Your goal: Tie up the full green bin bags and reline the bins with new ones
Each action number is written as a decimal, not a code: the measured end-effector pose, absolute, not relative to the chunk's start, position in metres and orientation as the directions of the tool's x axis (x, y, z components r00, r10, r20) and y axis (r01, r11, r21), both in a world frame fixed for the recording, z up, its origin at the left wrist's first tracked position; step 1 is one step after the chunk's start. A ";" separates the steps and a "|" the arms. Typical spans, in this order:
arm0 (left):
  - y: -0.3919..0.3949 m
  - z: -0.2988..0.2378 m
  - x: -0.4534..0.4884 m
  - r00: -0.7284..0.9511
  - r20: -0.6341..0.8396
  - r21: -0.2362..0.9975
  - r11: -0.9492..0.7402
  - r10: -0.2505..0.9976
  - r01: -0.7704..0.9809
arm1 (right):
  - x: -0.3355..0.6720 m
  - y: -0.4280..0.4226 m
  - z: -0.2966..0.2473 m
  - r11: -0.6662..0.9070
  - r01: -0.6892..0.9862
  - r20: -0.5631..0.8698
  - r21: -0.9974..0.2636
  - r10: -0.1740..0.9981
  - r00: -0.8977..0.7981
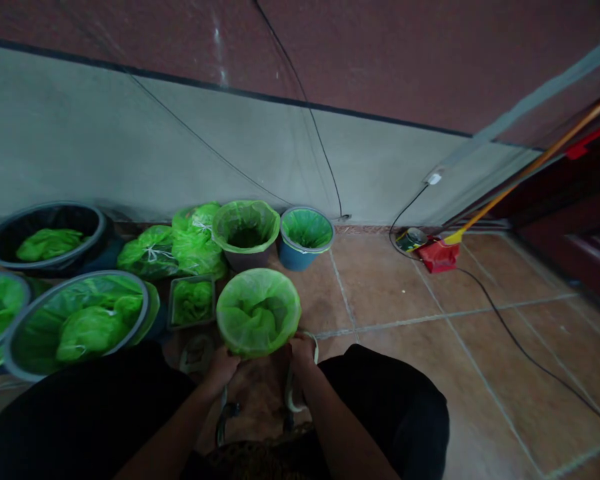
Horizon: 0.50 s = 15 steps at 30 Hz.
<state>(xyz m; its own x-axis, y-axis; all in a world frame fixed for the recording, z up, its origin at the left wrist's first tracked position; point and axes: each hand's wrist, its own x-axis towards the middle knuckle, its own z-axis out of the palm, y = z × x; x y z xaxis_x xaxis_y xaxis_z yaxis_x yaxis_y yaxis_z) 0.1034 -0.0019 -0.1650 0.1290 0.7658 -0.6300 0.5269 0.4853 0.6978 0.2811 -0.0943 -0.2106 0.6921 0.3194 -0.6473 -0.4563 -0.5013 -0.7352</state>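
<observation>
I have both hands down on the small bin (258,310) lined with a green bag. It stands on the tiled floor (405,293) right in front of my knees, just beside a little tray (193,301) of green plastic on its left. Behind it are the grey bin (246,233) and the blue bin (306,235), both with green liners in them. My left hand (223,367) is curled against the near left side of the small bin under the rim, and my right hand (303,350) is closed at the near right side. Each looks to be pinching the liner's overhang against the wall. The fingertips are hidden, so I cannot tell whether they grip plastic alone or plastic and bin together. A pale loop by the right hand is too blurred to name. I judge this to be the step of seating the liner: the bag is folded over the rim all round and sags into the middle. As I read it, the next move calls for an even downward pull on both sides to keep the fold snug without tearing the thin film. It also needs a steady hold, so the light bin does not tip toward me. The 2 tied green bags (153,252) and the big basins (80,320) on the left lie clear of my arms.
</observation>
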 end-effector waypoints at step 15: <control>0.014 -0.189 0.105 0.043 -0.679 0.541 0.460 0.733 0.704 | 0.282 -0.091 -0.229 -0.489 -0.389 -0.572 -0.780 0.308 0.760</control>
<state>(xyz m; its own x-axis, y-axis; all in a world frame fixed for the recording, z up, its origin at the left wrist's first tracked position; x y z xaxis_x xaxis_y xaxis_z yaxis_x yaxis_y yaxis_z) 0.1053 0.0137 -0.1893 0.0428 0.7329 -0.6790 0.7036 0.4604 0.5413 0.2815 -0.0911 -0.2294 0.7599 0.3080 -0.5724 -0.3894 -0.4894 -0.7803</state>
